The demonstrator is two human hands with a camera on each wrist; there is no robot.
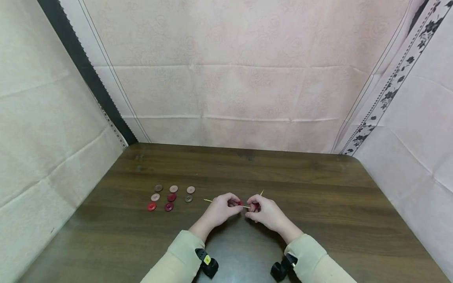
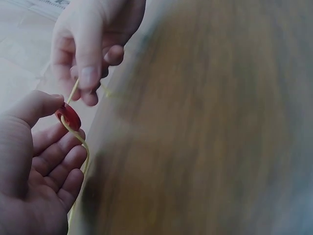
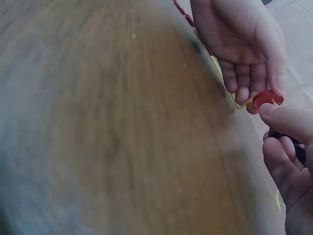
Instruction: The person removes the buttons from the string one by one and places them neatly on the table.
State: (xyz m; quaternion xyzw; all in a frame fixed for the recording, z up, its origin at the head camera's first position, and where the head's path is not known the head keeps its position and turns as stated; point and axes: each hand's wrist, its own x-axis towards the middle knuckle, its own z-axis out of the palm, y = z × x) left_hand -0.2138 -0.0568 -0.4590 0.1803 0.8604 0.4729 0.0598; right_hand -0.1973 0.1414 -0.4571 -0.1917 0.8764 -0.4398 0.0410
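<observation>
My left hand [image 1: 221,210] pinches a red button [image 2: 71,116] between thumb and fingers. A thin yellow cord [image 2: 86,152] passes through the button; one part hangs down along the left fingers, another runs up to the other hand. My right hand [image 1: 267,214] faces it, a little apart, and pinches the cord just beyond the button. More buttons, dark ones [image 3: 300,152] in the right wrist view, sit within the right fingers, partly hidden. A cord end [image 1: 262,192] sticks out behind the right hand, and another [image 1: 207,200] shows left of the left hand.
Left of my hands, several loose buttons lie in short columns on the brown wooden table [image 1: 318,188], among them a red button [image 1: 151,206], a dark red button [image 1: 168,206], a pink button [image 1: 190,190] and a grey button [image 1: 188,198]. Pale cloths [image 1: 230,90] hang around the table.
</observation>
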